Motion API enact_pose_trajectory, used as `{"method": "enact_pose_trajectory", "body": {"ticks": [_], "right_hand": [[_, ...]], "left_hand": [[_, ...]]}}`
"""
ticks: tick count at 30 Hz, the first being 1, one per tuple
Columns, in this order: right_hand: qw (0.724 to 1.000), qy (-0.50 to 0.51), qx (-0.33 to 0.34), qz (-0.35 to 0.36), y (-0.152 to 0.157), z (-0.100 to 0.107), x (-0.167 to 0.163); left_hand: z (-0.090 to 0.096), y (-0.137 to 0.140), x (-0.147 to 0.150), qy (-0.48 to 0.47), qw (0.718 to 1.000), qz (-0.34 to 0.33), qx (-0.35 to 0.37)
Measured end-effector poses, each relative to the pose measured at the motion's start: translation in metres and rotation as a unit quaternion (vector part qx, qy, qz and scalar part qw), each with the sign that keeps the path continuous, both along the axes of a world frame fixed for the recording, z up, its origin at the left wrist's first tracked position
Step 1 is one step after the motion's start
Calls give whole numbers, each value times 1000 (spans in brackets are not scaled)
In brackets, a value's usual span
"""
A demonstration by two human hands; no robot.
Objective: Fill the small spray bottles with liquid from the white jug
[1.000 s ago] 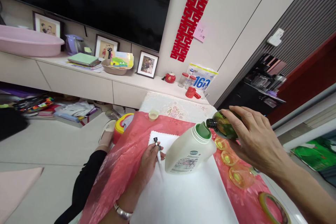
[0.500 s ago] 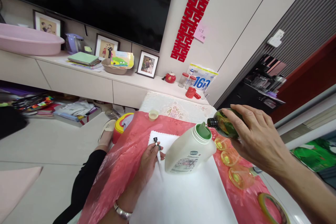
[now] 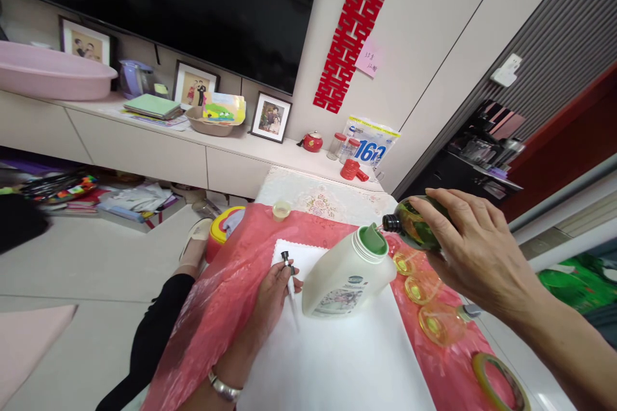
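Holding bottle (image 3: 418,226) in right hand (image 3: 477,250)

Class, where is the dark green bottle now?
Right of centre in the head view, the bottle is in the right hand, its black neck beside the green pouring spout.

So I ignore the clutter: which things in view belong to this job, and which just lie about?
Likely the job:
green bottle, tilted in the right hand
pale jug, opening by the bottle's mouth
black-topped tube, in the left hand

Apparently just lying about:
tape roll
pink basin
red pot
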State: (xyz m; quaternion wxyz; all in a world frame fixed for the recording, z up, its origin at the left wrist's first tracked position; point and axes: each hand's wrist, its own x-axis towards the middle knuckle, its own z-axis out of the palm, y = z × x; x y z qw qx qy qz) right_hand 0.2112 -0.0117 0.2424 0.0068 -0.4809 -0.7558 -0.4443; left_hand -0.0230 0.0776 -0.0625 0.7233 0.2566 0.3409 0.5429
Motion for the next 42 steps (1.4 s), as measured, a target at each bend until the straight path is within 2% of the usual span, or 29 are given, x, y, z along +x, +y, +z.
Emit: {"method": "enact_pose_trajectory", "body": {"ticks": [42], "right_hand": [[999, -47, 12, 14, 0, 12, -2]], "left_hand": [[-1, 0, -2, 4, 1000, 2, 6]]}}
